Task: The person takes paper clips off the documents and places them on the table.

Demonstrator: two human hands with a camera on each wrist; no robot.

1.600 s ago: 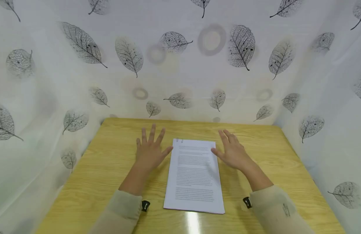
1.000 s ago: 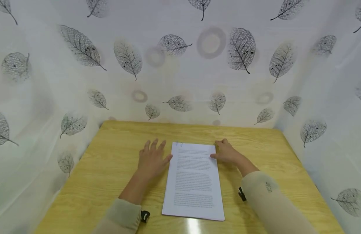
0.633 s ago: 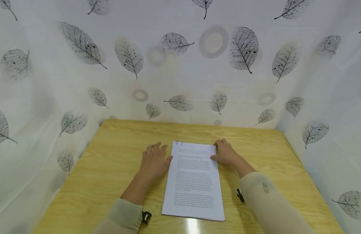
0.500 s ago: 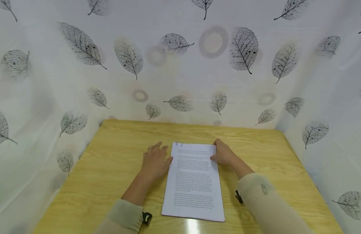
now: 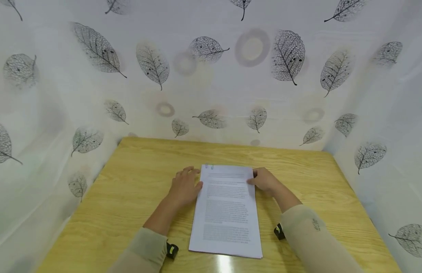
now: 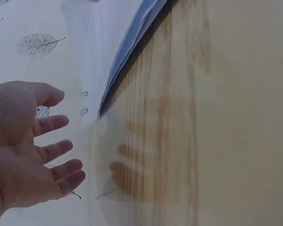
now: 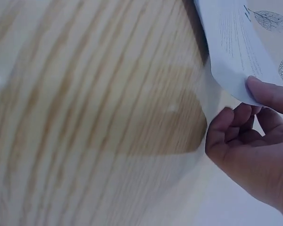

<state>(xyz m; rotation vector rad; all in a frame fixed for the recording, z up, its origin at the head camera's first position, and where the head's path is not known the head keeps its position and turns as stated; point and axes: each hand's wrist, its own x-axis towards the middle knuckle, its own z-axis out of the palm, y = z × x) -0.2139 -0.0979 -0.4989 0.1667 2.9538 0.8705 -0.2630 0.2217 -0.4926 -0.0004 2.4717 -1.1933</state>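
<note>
A stack of printed sheets [image 5: 226,216] lies on the wooden table, with two paper clips [image 5: 212,167] on its far left edge. My right hand [image 5: 265,180] pinches the far right corner of the sheets; in the right wrist view the thumb [image 7: 269,94] lies on top of the lifted paper [image 7: 231,52] and the fingers curl beneath. Beside the far left corner is my left hand [image 5: 184,187], its fingers loosely bent. In the left wrist view that hand [image 6: 28,146] holds nothing and appears apart from the paper [image 6: 104,42].
Wooden table surface [image 5: 129,212] surrounds the stack. A pale leaf-patterned curtain [image 5: 211,83] hangs behind the table and along both sides. Black wrist straps [image 5: 172,250] show at the sleeve cuffs.
My right hand has come in from beside the stack to its far right corner and taken hold of it. The left hand's spread fingers have relaxed and moved slightly closer to the paper.
</note>
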